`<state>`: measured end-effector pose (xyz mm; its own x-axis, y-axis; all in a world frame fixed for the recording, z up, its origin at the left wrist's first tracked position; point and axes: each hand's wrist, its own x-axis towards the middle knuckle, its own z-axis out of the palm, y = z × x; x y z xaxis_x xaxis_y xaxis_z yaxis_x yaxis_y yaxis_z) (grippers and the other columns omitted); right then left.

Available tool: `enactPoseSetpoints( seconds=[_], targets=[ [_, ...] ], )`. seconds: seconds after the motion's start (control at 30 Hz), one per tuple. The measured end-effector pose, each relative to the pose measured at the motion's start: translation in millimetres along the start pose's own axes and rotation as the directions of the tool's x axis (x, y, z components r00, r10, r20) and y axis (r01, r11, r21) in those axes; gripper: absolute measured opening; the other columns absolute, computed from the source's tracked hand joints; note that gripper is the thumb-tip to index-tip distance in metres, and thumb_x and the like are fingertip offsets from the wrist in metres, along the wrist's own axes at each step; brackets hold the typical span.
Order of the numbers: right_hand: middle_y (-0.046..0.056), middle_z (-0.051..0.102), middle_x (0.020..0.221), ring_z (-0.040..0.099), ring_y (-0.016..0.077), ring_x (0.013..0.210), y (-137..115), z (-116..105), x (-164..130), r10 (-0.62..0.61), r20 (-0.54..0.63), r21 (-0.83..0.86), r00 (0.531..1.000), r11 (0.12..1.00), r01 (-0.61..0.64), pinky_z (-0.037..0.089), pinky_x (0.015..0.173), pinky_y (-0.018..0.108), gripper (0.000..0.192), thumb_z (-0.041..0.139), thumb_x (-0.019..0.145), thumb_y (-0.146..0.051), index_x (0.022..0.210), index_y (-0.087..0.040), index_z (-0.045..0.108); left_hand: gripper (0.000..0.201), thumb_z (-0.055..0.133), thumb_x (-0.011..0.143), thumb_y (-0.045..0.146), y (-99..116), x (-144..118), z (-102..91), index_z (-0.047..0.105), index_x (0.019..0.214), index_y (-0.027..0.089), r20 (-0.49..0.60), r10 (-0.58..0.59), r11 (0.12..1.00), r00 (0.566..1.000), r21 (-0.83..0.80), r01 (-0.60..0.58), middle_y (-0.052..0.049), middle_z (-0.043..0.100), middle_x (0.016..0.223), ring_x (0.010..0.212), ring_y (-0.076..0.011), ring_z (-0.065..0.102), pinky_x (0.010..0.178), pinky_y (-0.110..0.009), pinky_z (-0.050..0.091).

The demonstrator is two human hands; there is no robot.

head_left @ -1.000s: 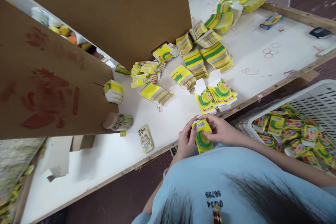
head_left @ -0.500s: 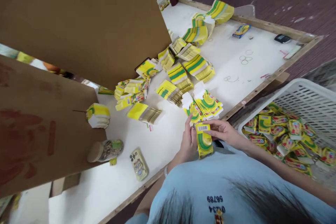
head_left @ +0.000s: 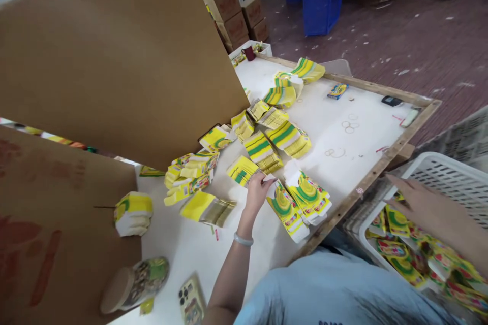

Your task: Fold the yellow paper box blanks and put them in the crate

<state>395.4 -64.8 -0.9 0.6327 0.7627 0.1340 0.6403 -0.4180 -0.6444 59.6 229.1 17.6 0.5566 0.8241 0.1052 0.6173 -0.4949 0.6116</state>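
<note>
Carton stack (head_left: 286,209) under left grip (head_left: 257,189); right grip (head_left: 414,198) over basket (head_left: 450,177).

One head-worn camera looked forward and down from close above the table (head_left: 343,162), facing its far end, basket (head_left: 450,183) at right.

phone (head_left: 191,304): we see it cut off by the bottom edge.
right hand (head_left: 419,202): blurred, its grip we cannot tell.
carton print (head_left: 290,210): too small to read.
</note>
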Motion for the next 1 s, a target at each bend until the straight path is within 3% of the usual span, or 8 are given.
enactPoseSetpoints(
  seconds=[0.1, 0.2, 0.33, 0.53, 0.7, 0.8, 0.87, 1.0],
  targets=[
    [0.018, 0.076, 0.121, 0.074, 0.0363, 0.109, -78, 47, 12, -0.289, 0.204, -0.083, 0.935, 0.947, 0.311, 0.058, 0.099, 0.056, 0.049, 0.048, 0.097, -0.046, 0.135, -0.020, 0.064, 0.034, 0.056, 0.100, 0.041, 2, -7, -11.8, 0.076, 0.086, 0.018, 0.012, 0.059, 0.998, 0.998, 0.008, -0.059, -0.012, 0.075, 0.100, 0.100, -0.0265, 0.066, 0.096, -0.046, 0.051],
    [0.015, 0.066, 0.143, 0.060, 0.0352, 0.136, -158, 95, 18, -0.518, 0.137, 0.089, 0.845, 0.856, 0.510, 0.049, 0.116, 0.058, 0.051, 0.049, 0.101, -0.044, 0.146, -0.020, 0.054, 0.040, 0.049, 0.103, 0.048, 10, -24, -26.8, 0.076, 0.112, 0.020, -0.088, 0.104, 0.994, 0.991, -0.023, -0.106, -0.016, 0.068, 0.135, 0.127, -0.0302, 0.060, 0.110, -0.052, 0.044],
    [0.013, 0.070, 0.134, 0.066, 0.0362, 0.128, -221, 136, 9, -0.634, 0.062, 0.288, 0.771, 0.751, 0.595, 0.054, 0.112, 0.058, 0.051, 0.057, 0.100, -0.045, 0.147, -0.026, 0.051, 0.049, 0.040, 0.106, 0.050, 25, -58, -42.1, 0.072, 0.090, 0.018, -0.241, 0.065, 0.987, 0.968, -0.124, -0.098, -0.008, 0.072, 0.086, 0.080, -0.0187, 0.066, 0.075, -0.032, 0.053],
    [0.013, 0.076, 0.097, 0.076, 0.0309, 0.081, -232, 148, -14, -0.656, 0.020, 0.418, 0.755, 0.691, 0.589, 0.064, 0.067, 0.042, 0.038, 0.060, 0.099, -0.041, 0.134, -0.026, 0.057, 0.055, 0.045, 0.103, 0.058, 51, -86, -45.3, 0.045, 0.063, 0.020, -0.389, -0.208, 0.936, 0.897, -0.345, 0.068, 0.006, 0.039, 0.054, 0.048, -0.0095, 0.035, 0.048, -0.024, 0.032],
    [0.010, 0.076, 0.086, 0.074, 0.0286, 0.070, -224, 140, -19, -0.596, -0.003, 0.467, 0.803, 0.709, 0.528, 0.058, 0.060, 0.039, 0.027, 0.062, 0.099, -0.041, 0.121, -0.025, 0.063, 0.048, 0.047, 0.103, 0.058, 66, -82, -38.7, 0.067, 0.086, 0.018, -0.297, -0.208, 0.880, 0.932, -0.474, 0.045, -0.003, 0.067, 0.074, 0.066, -0.0146, 0.061, 0.063, -0.025, 0.050],
    [0.008, 0.076, 0.089, 0.073, 0.0256, 0.075, -221, 132, -17, -0.487, -0.033, 0.563, 0.873, 0.712, 0.419, 0.058, 0.065, 0.037, 0.023, 0.056, 0.101, -0.040, 0.116, -0.024, 0.064, 0.048, 0.043, 0.103, 0.059, 65, -84, -29.5, 0.063, 0.128, 0.023, -0.316, -0.117, 0.846, 0.941, -0.528, -0.072, -0.011, 0.072, 0.117, 0.106, -0.0225, 0.071, 0.089, -0.033, 0.058],
    [0.009, 0.074, 0.095, 0.072, 0.0250, 0.085, -222, 127, -16, -0.369, -0.079, 0.619, 0.926, 0.710, 0.336, 0.059, 0.075, 0.039, 0.023, 0.049, 0.104, -0.039, 0.112, -0.023, 0.064, 0.068, 0.048, 0.098, 0.067, 63, -91, -19.9, 0.040, 0.154, 0.027, -0.270, 0.009, 0.831, 0.963, -0.534, -0.157, -0.016, 0.054, 0.152, 0.140, -0.0291, 0.055, 0.111, -0.044, 0.051],
    [0.009, 0.074, 0.111, 0.065, 0.0284, 0.122, -230, 122, -21, -0.255, -0.123, 0.668, 0.959, 0.693, 0.271, 0.042, 0.116, 0.055, 0.031, 0.040, 0.107, -0.042, 0.109, -0.025, 0.066, 0.089, 0.047, 0.099, 0.066, 63, -112, 1.0, 0.004, 0.167, 0.027, 0.076, 0.165, 0.814, 0.983, -0.573, -0.093, -0.017, 0.017, 0.175, 0.163, -0.0321, 0.019, 0.131, -0.053, 0.026]
  ],
)
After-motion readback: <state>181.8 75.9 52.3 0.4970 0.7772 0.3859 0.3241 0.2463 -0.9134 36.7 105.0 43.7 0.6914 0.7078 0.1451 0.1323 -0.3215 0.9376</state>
